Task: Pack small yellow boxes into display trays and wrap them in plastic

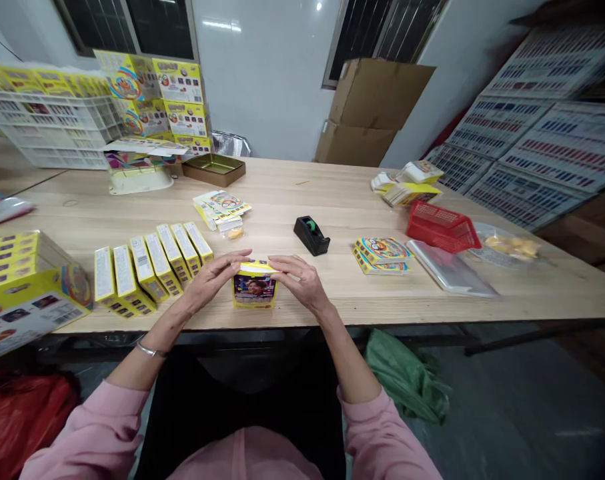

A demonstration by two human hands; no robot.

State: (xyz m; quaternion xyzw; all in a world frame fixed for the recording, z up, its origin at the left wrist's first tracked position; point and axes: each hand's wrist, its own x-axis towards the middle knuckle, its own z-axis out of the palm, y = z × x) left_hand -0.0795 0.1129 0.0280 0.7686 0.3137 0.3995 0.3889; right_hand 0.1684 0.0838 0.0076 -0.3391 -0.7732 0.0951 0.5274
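Observation:
A small yellow printed box (255, 291) stands upright near the table's front edge, its picture side facing me. My left hand (213, 279) grips its top left corner, fingers lying over the upper edge. On the opposite side, my right hand (305, 283) holds the top right corner, thumb and fingers together at the lid. The fingers partly cover the top flap, so I cannot tell whether it is fully closed. Left of my left hand, several similar boxes (157, 261) stand in a slanting row. A black tape dispenser (312, 236) with green tape sits beyond my right hand.
A large yellow carton (27, 287) is at the left front. Flat printed boxes (382, 253), clear plastic bags (452, 270) and a red basket (442, 227) lie to the right. Behind are more cards (222, 207), a brown tray (215, 170) and white crates (57, 127).

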